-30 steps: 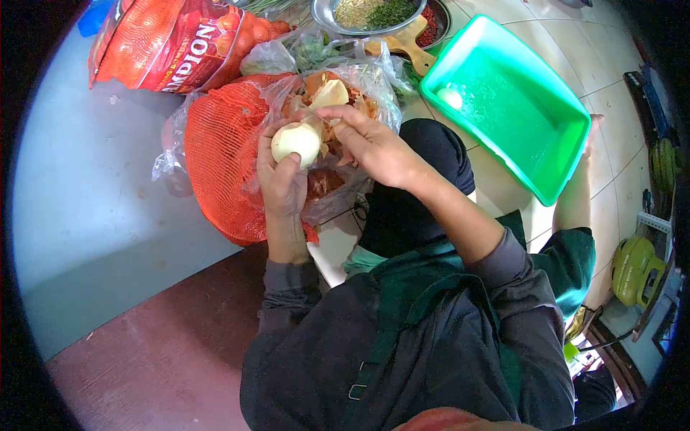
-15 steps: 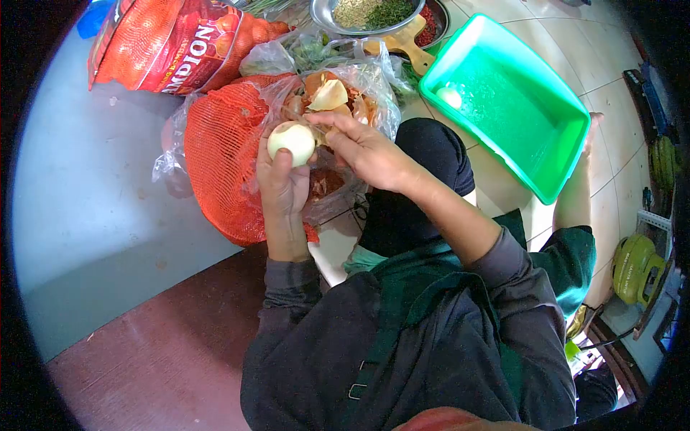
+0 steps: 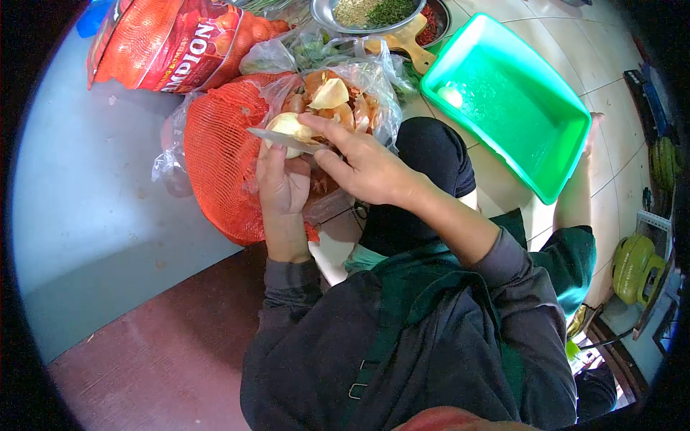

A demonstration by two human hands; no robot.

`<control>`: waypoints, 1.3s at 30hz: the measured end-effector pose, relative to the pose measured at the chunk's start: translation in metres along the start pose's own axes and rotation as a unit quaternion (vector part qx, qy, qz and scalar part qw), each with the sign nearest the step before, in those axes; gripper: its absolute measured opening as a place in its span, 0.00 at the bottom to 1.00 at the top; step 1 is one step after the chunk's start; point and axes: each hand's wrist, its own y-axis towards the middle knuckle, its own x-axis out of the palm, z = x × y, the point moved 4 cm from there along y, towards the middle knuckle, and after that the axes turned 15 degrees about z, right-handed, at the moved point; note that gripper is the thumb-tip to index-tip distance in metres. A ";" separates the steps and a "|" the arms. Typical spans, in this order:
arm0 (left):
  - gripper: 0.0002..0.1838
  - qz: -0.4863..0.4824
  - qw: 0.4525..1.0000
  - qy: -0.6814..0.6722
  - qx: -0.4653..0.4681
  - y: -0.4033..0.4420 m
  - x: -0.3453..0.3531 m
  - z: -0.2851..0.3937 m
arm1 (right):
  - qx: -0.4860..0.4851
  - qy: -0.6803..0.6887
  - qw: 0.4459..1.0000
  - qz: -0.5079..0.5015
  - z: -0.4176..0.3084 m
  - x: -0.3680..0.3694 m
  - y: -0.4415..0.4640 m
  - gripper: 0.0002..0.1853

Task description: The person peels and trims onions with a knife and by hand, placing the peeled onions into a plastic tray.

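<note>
My left hand (image 3: 282,183) holds a pale peeled onion (image 3: 289,123), with the thumb at its lower side. A knife (image 3: 287,139) lies across the onion, its blade pointing left. My right hand (image 3: 363,161) grips the knife, its handle hidden in the palm, and the index finger reaches onto the onion. Just beyond both hands is a clear plastic bag (image 3: 384,93) with brown onion skins (image 3: 343,113) and a pale piece of peel on top. An orange mesh sack (image 3: 223,154) lies left of my left hand.
A green basin (image 3: 517,108) with one white onion (image 3: 450,97) stands at the right. A full red mesh sack (image 3: 183,47) is at the upper left. Beyond the bag are a metal bowl (image 3: 338,30) of chopped ingredients and a wooden board (image 3: 411,49). A green gas cylinder (image 3: 632,269) stands far right.
The knife blade now shows across the onion. My right hand has moved slightly down and left over it, and the onion has shifted up and left.
</note>
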 end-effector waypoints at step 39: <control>0.25 0.015 0.998 -0.027 -0.048 -0.008 0.003 0.009 | 0.032 0.054 0.997 0.042 0.012 -0.015 0.011 0.19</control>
